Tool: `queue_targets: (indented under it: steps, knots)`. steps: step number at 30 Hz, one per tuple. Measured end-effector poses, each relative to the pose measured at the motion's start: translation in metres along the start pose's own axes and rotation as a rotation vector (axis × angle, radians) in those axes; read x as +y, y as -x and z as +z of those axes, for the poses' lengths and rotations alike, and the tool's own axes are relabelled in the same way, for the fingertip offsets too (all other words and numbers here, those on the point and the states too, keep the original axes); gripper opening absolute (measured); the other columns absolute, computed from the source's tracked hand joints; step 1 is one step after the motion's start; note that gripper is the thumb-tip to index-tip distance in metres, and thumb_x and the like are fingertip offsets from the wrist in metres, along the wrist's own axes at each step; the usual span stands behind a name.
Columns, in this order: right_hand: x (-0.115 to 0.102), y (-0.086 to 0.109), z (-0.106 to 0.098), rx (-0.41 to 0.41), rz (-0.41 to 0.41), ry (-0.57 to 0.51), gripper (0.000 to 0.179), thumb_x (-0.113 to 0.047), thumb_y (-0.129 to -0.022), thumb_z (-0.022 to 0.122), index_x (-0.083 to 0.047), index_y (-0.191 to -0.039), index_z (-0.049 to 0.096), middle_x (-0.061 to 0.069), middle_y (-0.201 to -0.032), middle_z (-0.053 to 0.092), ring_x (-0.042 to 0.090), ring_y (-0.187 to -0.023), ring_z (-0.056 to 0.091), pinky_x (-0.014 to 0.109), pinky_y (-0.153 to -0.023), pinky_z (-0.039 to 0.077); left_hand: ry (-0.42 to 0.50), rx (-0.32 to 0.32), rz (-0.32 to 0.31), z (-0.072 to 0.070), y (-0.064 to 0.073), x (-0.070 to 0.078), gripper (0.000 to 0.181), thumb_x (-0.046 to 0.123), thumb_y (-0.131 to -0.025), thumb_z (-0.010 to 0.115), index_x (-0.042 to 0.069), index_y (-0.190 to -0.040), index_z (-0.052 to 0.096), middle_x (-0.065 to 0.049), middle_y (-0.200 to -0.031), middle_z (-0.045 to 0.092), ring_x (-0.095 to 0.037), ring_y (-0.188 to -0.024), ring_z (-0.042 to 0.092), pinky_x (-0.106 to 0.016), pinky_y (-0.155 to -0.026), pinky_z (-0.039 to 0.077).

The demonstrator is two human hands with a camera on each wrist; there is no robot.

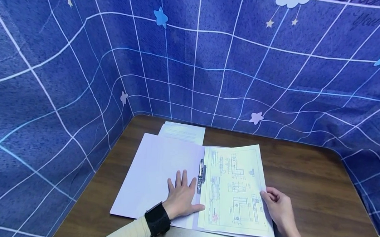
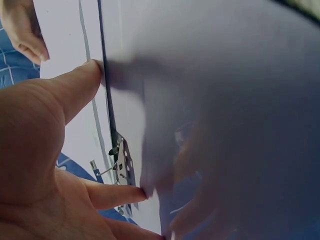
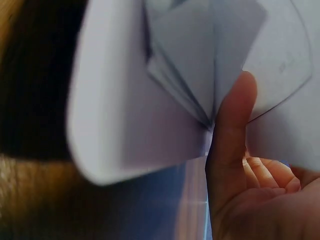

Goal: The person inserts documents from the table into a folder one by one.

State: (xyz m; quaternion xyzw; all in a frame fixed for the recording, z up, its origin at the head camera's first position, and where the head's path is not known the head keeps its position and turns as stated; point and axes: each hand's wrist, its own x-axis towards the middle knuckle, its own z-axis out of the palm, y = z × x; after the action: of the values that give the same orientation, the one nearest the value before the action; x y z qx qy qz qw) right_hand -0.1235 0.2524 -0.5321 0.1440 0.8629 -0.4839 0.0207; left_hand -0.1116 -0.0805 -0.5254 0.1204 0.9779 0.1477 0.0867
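Lying open on the desk [image 1: 322,182], a pale lilac folder [image 1: 161,167] sits closer to the desk's left edge than to its right. Its left cover is spread flat, and a metal clip [image 1: 201,176] stands along the fold between that cover and a stack of printed sheets [image 1: 238,189] on the right side. The top sheet bears technical drawings and a red mark near its lower left corner. The left hand [image 1: 182,198] is spread wide on the cover beside the clip, palm down, its thumb tip reaching the left edge of the sheets. The right hand [image 1: 279,207] pinches the right edge of the sheets between thumb and fingers, below the middle of that edge. White papers [image 1: 186,131] show past the folder's far edge, near the far left corner of the desk. Behind the desk's far edge hangs blue cloth [image 1: 211,76] with pale lines and stars.
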Motion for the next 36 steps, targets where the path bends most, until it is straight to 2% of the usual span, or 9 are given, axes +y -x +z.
queue_targets:
  steps: [9, 14, 19, 24, 29, 32, 36]
  knots:
    - [0.004, 0.002, 0.006, -0.002, 0.017, 0.052, 0.029, -0.017, -0.102, 0.064, 0.001, -0.124, 0.069, 0.011, -0.096, 0.074, 0.019, -0.080, 0.064, 0.024, -0.062, 0.047, 0.050, -0.052, -0.029, -0.006, 0.002, -0.001, 0.093, 0.063, -0.086, 0.072, 0.004, -0.154, 0.046, -0.038, -0.162, 0.018, -0.059, -0.149, 0.011, -0.082, -0.109, 0.012]
    - [0.000, 0.003, 0.009, 0.031, -0.002, 0.103, 0.029, -0.019, -0.101, 0.065, 0.000, -0.123, 0.070, 0.010, -0.098, 0.075, 0.019, -0.084, 0.063, 0.023, -0.065, 0.046, 0.064, -0.057, -0.049, -0.008, 0.002, 0.001, 0.086, 0.059, -0.090, 0.069, 0.004, -0.153, 0.047, -0.037, -0.162, 0.018, -0.058, -0.149, 0.010, -0.081, -0.110, 0.011]
    - [-0.004, 0.004, 0.012, 0.066, -0.034, 0.143, 0.029, -0.019, -0.100, 0.067, -0.001, -0.121, 0.072, 0.010, -0.097, 0.076, 0.019, -0.085, 0.064, 0.023, -0.068, 0.045, 0.049, -0.049, -0.062, -0.008, 0.001, 0.003, 0.086, 0.060, -0.090, 0.070, 0.005, -0.153, 0.048, -0.037, -0.162, 0.018, -0.058, -0.150, 0.011, -0.081, -0.110, 0.011]
    - [-0.007, 0.005, 0.014, 0.070, -0.041, 0.163, 0.032, -0.020, -0.099, 0.067, 0.000, -0.123, 0.071, 0.012, -0.099, 0.076, 0.024, -0.090, 0.066, 0.031, -0.076, 0.044, 0.035, -0.036, -0.067, -0.007, 0.000, 0.005, 0.087, 0.061, -0.089, 0.070, 0.005, -0.152, 0.049, -0.037, -0.162, 0.018, -0.057, -0.150, 0.011, -0.081, -0.111, 0.011]
    - [-0.008, 0.006, 0.017, 0.058, -0.028, 0.182, 0.037, -0.020, -0.100, 0.066, 0.004, -0.128, 0.066, 0.021, -0.106, 0.074, 0.033, -0.098, 0.067, 0.047, -0.086, 0.048, 0.034, -0.030, -0.065, -0.006, 0.000, 0.006, 0.086, 0.060, -0.089, 0.070, 0.005, -0.152, 0.049, -0.037, -0.162, 0.019, -0.058, -0.150, 0.011, -0.081, -0.111, 0.011]
    - [-0.008, 0.008, 0.016, 0.065, -0.038, 0.209, 0.038, -0.022, -0.099, 0.067, 0.004, -0.128, 0.066, 0.022, -0.107, 0.073, 0.036, -0.100, 0.067, 0.052, -0.088, 0.047, 0.034, -0.028, -0.064, -0.004, 0.000, 0.006, 0.086, 0.060, -0.089, 0.071, 0.005, -0.152, 0.050, -0.037, -0.162, 0.019, -0.058, -0.150, 0.011, -0.081, -0.111, 0.011]
    - [-0.009, 0.012, 0.011, 0.108, -0.107, 0.273, 0.037, -0.024, -0.097, 0.069, -0.001, -0.126, 0.069, 0.018, -0.105, 0.076, 0.038, -0.100, 0.070, 0.052, -0.084, 0.048, 0.031, -0.022, -0.061, -0.004, 0.001, 0.006, 0.085, 0.058, -0.089, 0.071, 0.005, -0.151, 0.050, -0.037, -0.162, 0.019, -0.058, -0.149, 0.011, -0.081, -0.110, 0.011]
